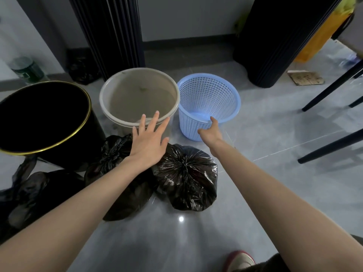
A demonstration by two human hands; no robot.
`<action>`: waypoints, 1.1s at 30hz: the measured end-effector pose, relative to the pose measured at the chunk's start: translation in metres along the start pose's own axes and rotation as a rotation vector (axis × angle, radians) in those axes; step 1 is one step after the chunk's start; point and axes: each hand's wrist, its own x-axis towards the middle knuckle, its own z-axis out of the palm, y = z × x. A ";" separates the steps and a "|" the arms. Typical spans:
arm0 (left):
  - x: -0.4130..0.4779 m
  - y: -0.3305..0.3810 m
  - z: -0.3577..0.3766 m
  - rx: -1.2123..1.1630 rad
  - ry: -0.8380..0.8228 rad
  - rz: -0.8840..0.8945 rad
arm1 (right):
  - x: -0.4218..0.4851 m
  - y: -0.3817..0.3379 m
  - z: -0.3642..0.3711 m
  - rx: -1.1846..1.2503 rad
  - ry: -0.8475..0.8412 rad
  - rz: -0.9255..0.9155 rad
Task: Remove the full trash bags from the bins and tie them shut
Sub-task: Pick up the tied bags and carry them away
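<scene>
Grey tiled floor (255, 173) fills the head view. The left hand (149, 142) hovers flat, fingers spread and empty, over the beige bin's (137, 91) near rim. The right hand (211, 132) is at the blue basket's (208, 95) near rim, but its grip is hidden. Knotted black bags (186, 173) lie below both wrists, so tying looks done. Next, check the dark black bin (43, 116) left of the left hand. Open floor lies right of the right arm.

Left bin (92, 141), middle bin (137, 70), right bin (208, 91) in row; bags (186, 173) before them, perhaps three.
</scene>
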 end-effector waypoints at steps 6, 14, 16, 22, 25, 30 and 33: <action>-0.022 -0.015 -0.047 -0.099 0.053 -0.025 | -0.050 -0.032 0.012 -0.027 0.002 -0.106; -0.085 -0.061 -0.141 -0.226 0.175 -0.088 | -0.143 -0.098 0.031 -0.117 -0.138 -0.371; -0.104 -0.078 -0.158 -0.231 0.195 -0.130 | -0.165 -0.116 0.040 -0.179 -0.212 -0.414; -0.162 -0.145 -0.177 -0.322 0.174 -0.286 | -0.210 -0.149 0.077 -0.352 -0.374 -0.463; -0.186 -0.174 -0.177 -0.361 0.168 -0.332 | -0.221 -0.155 0.096 -0.395 -0.410 -0.457; -0.210 -0.222 -0.154 -0.371 0.107 -0.389 | -0.209 -0.135 0.136 -0.541 -0.406 -0.429; -0.216 -0.244 -0.126 -0.354 0.044 -0.408 | -0.190 -0.112 0.164 -0.727 -0.387 -0.419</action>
